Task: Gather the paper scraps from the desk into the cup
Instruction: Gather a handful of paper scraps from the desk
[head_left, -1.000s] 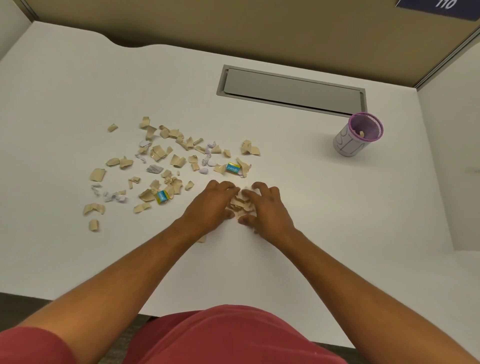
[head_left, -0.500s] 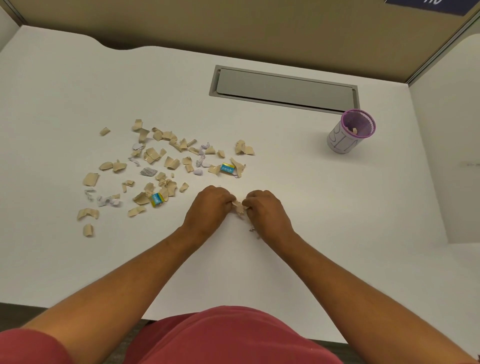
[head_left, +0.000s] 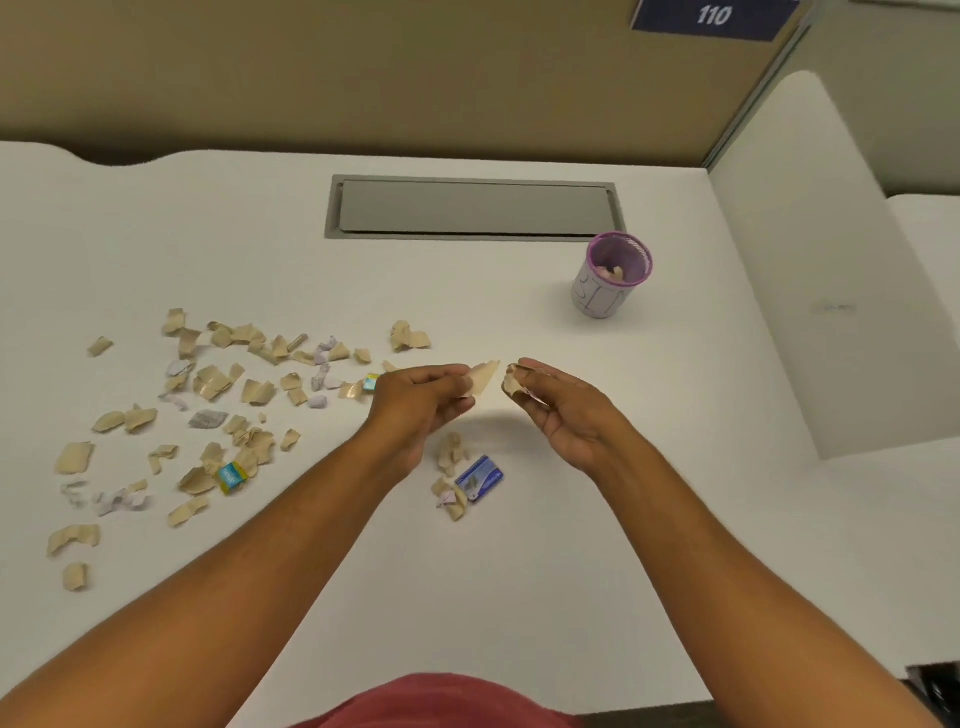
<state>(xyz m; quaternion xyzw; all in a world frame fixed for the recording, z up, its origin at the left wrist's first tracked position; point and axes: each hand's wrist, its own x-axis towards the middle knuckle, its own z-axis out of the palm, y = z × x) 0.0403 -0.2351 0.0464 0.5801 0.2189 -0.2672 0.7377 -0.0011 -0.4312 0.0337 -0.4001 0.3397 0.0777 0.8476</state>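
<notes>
Pinching torn tan paper scraps (head_left: 483, 376), the left hand (head_left: 423, 397) and right hand (head_left: 563, 410) hover apart. Loose pieces could slip before reaching the purple mesh cup (head_left: 613, 275), well away on the white desk (head_left: 571, 545).

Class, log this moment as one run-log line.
left hand: holds tan scrap | right hand: holds scraps | cup: upright, apart | desk: many scraps left
</notes>
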